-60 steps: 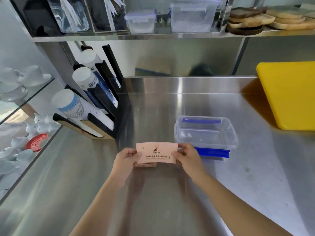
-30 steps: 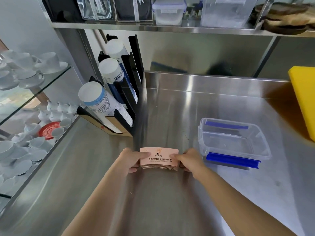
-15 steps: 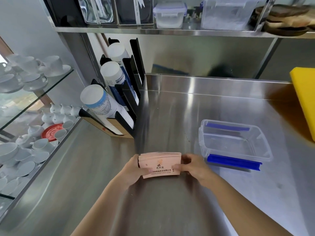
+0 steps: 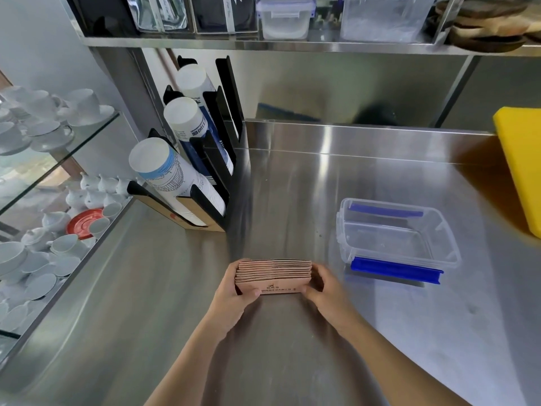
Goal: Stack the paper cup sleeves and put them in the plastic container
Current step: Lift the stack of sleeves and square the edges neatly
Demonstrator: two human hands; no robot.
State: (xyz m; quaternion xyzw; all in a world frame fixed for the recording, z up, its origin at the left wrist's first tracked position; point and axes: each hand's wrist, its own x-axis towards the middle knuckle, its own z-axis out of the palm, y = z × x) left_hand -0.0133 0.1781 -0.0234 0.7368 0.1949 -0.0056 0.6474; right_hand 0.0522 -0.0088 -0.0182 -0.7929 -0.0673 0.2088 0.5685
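Note:
A stack of several flat pink paper cup sleeves [image 4: 273, 273] stands on its long edge on the steel counter, tipped so the top edges face me. My left hand [image 4: 234, 291] grips its left end and my right hand [image 4: 323, 288] grips its right end. The clear plastic container [image 4: 395, 238] with blue clips sits open and empty on the counter, to the right of the stack and a little farther back, apart from my right hand.
A black rack with three tubes of paper cups [image 4: 181, 171] stands at the back left. A yellow board [image 4: 521, 165] lies at the right edge. Glass shelves of white cups and saucers [image 4: 44, 200] run along the left. A shelf with boxes [image 4: 284, 16] hangs overhead.
The sleeves lay flat under both hands earlier; now the gathered stack is tipped up on edge between my hands. The camera has also turned left, shifting the container rightward in view.

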